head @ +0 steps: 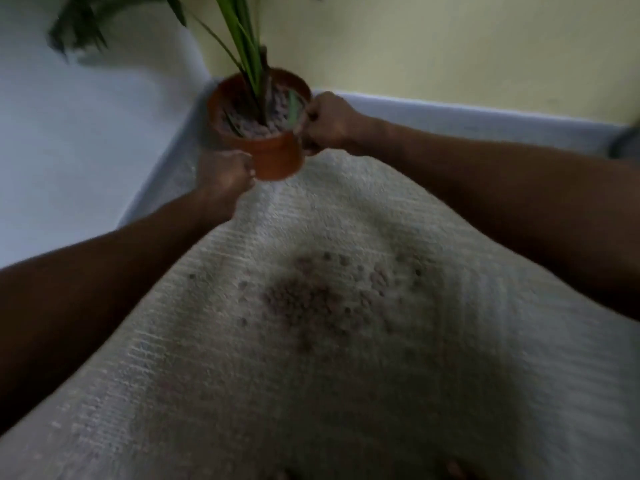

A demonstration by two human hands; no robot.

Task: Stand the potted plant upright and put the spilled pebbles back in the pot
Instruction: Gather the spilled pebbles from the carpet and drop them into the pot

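A terracotta-coloured plastic pot (277, 155) with a green long-leaved plant (242, 39) is held nearly upright near the far end of the rug. Brownish pebbles fill its top. My left hand (225, 174) grips the pot's lower left side. My right hand (327, 124) is closed on the rim at the right. A pile of spilled pebbles (311, 303) lies scattered on the rug in front of me, apart from the pot. The frame is blurred.
A pale woven rug (311, 393) covers most of the floor in view. Grey floor (69, 161) lies to the left, a grey skirting (485, 116) and yellow wall (450, 46) behind. A dark object (627, 143) shows at the right edge.
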